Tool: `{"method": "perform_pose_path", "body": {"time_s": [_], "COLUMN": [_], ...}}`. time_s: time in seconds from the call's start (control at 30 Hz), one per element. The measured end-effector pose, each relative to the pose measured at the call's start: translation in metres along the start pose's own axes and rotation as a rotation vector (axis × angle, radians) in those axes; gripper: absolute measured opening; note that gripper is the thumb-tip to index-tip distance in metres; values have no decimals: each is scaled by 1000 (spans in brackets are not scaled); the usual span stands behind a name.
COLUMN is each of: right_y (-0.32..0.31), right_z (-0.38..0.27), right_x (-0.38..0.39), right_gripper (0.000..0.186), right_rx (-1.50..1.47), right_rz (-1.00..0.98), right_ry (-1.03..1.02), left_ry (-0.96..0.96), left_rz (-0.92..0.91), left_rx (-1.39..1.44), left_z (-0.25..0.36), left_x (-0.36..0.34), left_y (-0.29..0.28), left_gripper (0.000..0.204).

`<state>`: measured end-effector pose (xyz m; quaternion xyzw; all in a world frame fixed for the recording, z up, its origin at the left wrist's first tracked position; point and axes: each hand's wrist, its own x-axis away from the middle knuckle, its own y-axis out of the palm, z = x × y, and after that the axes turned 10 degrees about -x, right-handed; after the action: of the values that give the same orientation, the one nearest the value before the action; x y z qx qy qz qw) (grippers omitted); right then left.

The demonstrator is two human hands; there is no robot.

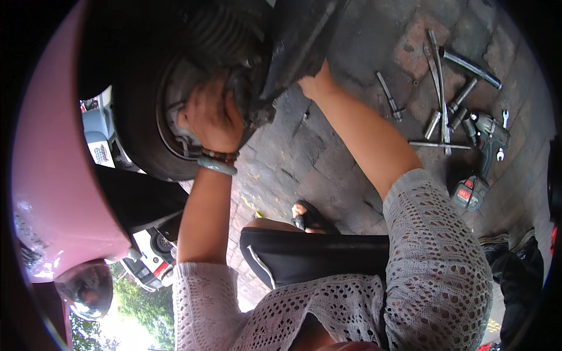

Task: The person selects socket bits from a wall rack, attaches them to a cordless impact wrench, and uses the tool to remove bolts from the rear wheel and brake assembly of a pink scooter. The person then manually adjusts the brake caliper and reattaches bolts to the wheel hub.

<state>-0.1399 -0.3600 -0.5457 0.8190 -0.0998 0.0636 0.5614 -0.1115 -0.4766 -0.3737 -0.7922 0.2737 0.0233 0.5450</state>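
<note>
A dark tyre [133,131] with a metal hub stands at the upper left, under a pink vehicle body panel [50,134]. My left hand [213,114], with a bead bracelet and a pale bangle at the wrist, lies against the hub side. Its fingers bend round a dark part whose kind is hidden. Above it a black coil spring [225,32] shows dimly. To the right, a long dark flat part [298,50] slants down. My right hand [318,83] reaches behind that part; only its wrist side shows, and the fingers are hidden.
On the stone paving at right lie a cordless impact wrench [490,140], a thick metal tube [471,67], small open-end spanners [505,119], a socket [432,124] and several long bars. A socket tool [389,96] lies nearer my right arm. Another person's dark-clothed legs [518,275] stand at lower right.
</note>
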Motion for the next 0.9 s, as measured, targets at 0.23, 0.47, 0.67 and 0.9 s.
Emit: {"method": "perform_pose_path", "body": {"time_s": [0.23,0.47,0.67,0.9], "right_y": [43,-79,-23,2], "right_z": [-81,-120,-73,-27], "right_x": [-55,-28,17,3], "right_gripper": [48,26,32,34], "right_rx": [-238,269,623,1053], "right_rz": [250,175,-178,-218], "right_ry": [394,471,493,260], "left_ry": [14,58,79,125], "left_rz": [25,107,80,61], "left_rx": [3,-19,95,143], "left_z": [-4,-5,-10,3], "left_x": [10,2,1,-4], "left_y": [-3,3,0,-4], "left_gripper": [30,30,30,33]}}
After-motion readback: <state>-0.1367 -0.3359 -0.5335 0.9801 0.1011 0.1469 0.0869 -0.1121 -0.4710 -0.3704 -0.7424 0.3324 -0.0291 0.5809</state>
